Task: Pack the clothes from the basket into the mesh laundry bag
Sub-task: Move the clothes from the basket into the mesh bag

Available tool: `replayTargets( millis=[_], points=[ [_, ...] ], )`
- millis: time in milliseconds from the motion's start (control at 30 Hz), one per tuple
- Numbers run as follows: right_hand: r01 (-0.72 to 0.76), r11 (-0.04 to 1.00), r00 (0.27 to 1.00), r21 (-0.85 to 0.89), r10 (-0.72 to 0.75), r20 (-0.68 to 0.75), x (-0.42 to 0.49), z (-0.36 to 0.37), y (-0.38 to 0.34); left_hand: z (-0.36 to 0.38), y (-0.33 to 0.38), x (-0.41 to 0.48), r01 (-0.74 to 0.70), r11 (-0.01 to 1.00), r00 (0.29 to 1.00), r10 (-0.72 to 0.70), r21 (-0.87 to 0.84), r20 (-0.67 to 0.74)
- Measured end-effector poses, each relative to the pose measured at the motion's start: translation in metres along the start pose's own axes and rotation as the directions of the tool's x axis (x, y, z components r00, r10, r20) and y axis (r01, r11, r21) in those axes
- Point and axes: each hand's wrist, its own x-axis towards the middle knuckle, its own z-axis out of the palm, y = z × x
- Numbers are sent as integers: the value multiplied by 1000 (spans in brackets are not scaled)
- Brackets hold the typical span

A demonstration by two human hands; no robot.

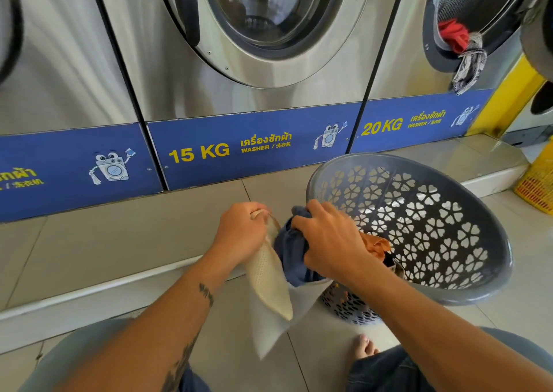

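Note:
A cream mesh laundry bag (269,284) hangs open in front of me, and my left hand (242,233) grips its top edge. My right hand (326,239) is closed on a dark blue garment (291,251) that sits in the bag's mouth, part inside and part bunched above. A grey plastic basket (419,221) with heart-shaped holes lies tilted to the right, its rim touching the bag. Orange clothing (378,246) shows in the basket just behind my right wrist.
Three steel washers stand on a raised tiled step; the right one (466,11) is open with red and patterned cloth hanging from its door. A yellow basket (537,185) sits at the far right. My bare foot (363,346) rests on the floor tiles.

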Motion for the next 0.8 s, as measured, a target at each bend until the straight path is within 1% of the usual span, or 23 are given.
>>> replayTargets(
  millis=[67, 133, 200, 233, 267, 333, 367, 400, 433, 467, 567, 600, 633, 667, 700, 767, 800],
  points=[
    [113, 994, 993, -10, -113, -22, -2, 8, -17, 2, -13, -7, 39, 999, 999, -40, 39, 34],
    [164, 985, 986, 56, -166, 34, -6, 20, -35, 3, -30, -15, 89, 991, 993, -97, 95, 72],
    [175, 978, 971, 111, -191, 147, -11, 39, -48, 3, -50, -26, 116, 978, 982, -138, 171, 128],
    [169, 973, 949, 160, -205, 240, -16, 51, -52, 3, -62, -33, 130, 970, 972, -165, 205, 166],
    [142, 961, 915, 236, -219, 340, -21, 60, -56, 3, -74, -40, 147, 959, 956, -201, 244, 215],
    [25, 933, 810, 360, -230, 540, -31, 77, -61, 4, -99, -51, 172, 927, 912, -278, 334, 302],
    [-21, 926, 766, 378, -229, 601, -36, 83, -63, 3, -109, -54, 170, 912, 898, -299, 374, 322],
    [-33, 928, 739, 372, -228, 634, -40, 88, -65, 3, -115, -55, 160, 901, 892, -307, 404, 331],
    [-31, 932, 728, 360, -226, 647, -42, 91, -67, 3, -121, -55, 151, 898, 894, -303, 414, 331],
    [-13, 937, 735, 349, -228, 639, -43, 92, -70, 3, -123, -55, 138, 900, 898, -290, 414, 331],
    [41, 934, 814, 354, -236, 530, -36, 93, -74, 5, -119, -52, 98, 922, 917, -230, 375, 325],
    [51, 925, 845, 376, -241, 477, -34, 94, -75, 5, -116, -52, 91, 930, 925, -211, 355, 315],
    [32, 909, 870, 415, -229, 436, -33, 96, -75, 5, -114, -50, 84, 939, 934, -191, 332, 304],
    [-11, 883, 887, 469, -209, 413, -33, 98, -75, 4, -111, -48, 86, 950, 942, -175, 300, 285],
    [-80, 853, 890, 516, -172, 421, -34, 102, -74, 3, -107, -45, 90, 961, 954, -159, 261, 255],
    [-266, 801, 860, 536, -53, 507, -40, 108, -70, 0, -99, -41, 99, 976, 974, -136, 196, 182],
    [-364, 774, 827, 517, 14, 562, -43, 111, -67, -1, -95, -40, 95, 980, 981, -122, 173, 154]
  ],
)
